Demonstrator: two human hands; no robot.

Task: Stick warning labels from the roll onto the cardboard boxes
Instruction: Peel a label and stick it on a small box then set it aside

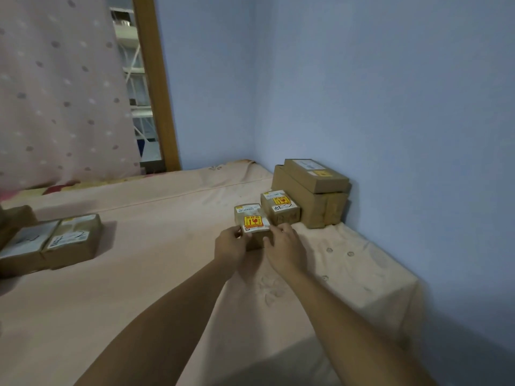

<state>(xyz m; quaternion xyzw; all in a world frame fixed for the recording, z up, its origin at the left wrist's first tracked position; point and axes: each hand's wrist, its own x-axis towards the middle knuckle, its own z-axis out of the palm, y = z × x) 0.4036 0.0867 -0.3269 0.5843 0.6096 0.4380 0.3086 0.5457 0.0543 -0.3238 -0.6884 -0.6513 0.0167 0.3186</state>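
A small cardboard box (250,215) stands on the pink bed, a yellow and red warning label (253,221) stuck on its top. My left hand (230,247) grips its left side and my right hand (284,250) grips its right side. Just behind it is another small box (281,210) that also carries a warning label (282,201). Two larger boxes are stacked in the corner; the upper box (316,175) has a yellow label. At the left lie two boxes (71,239) with white shipping labels only. The label roll is not in view.
The bed sheet (156,274) stretches from the left edge to the blue wall (390,107) at right. A dotted curtain (55,93) and a wooden door frame (156,84) stand behind the bed. The mattress corner (401,282) drops off at right.
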